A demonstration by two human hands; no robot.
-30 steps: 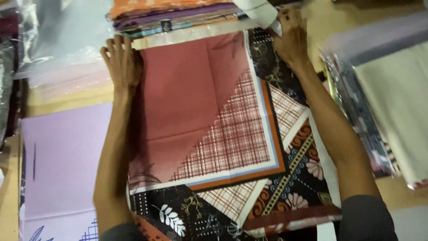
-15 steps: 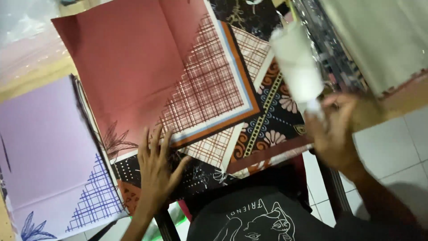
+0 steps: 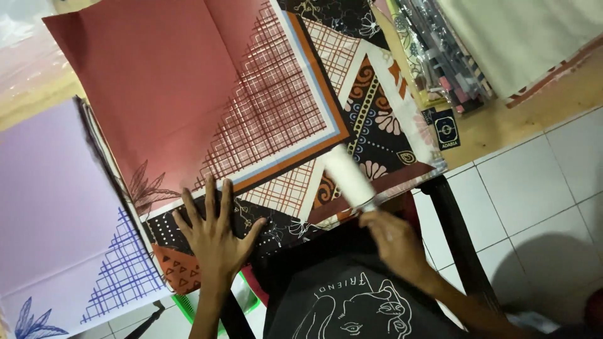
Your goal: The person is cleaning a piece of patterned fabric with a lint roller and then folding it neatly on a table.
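The left hand [image 3: 217, 235] lies flat with fingers spread wide, palm pressed on the near edge of a dark patterned cloth with white dots and floral lines [image 3: 264, 223], holding nothing. The right hand [image 3: 392, 242] is closed around the handle of a white cylindrical lint roller [image 3: 347, 176], whose blurred roll rests on the stack near its lower right corner. On top of the stack lies a folded terracotta-red cloth with a checked triangle and an orange-and-blue border [image 3: 188, 88]. Just to the left sits a folded lilac cloth with a blue grid triangle [image 3: 56, 207]. Everything rests on a wooden counter [image 3: 502, 119].
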